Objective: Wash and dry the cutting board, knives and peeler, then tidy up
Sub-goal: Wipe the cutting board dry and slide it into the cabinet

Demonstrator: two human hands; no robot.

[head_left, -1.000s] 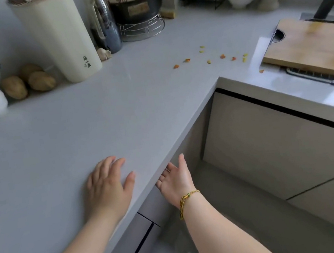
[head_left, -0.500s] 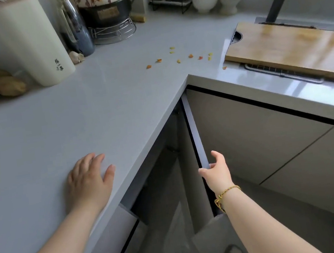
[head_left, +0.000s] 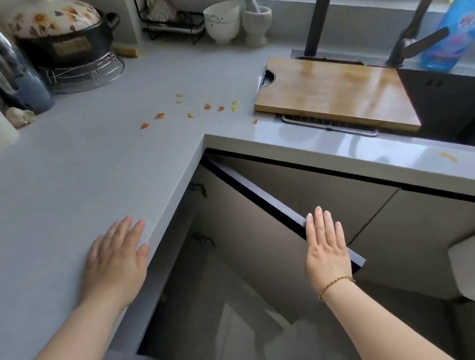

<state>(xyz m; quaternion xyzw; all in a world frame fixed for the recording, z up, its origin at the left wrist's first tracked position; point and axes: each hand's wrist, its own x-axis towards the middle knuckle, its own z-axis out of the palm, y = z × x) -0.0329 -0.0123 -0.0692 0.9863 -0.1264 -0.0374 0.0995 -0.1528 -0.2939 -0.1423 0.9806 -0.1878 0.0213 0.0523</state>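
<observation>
Wider swings the cabinet door [head_left: 247, 224]; the cutting board [head_left: 337, 95] lies across the sink [head_left: 463, 105], well beyond both hands. Right hand [head_left: 326, 248] presses flat against the door's top edge, fingers straight and together; left hand [head_left: 117, 265] rests spread on the countertop [head_left: 63, 189].

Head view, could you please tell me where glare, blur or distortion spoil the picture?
In the head view, window light glares off the cutting board and the countertop; the blue bottle at the right edge is smeared; wide-angle bending curves the counter's edges; the open cabinet lies in shadow.
</observation>
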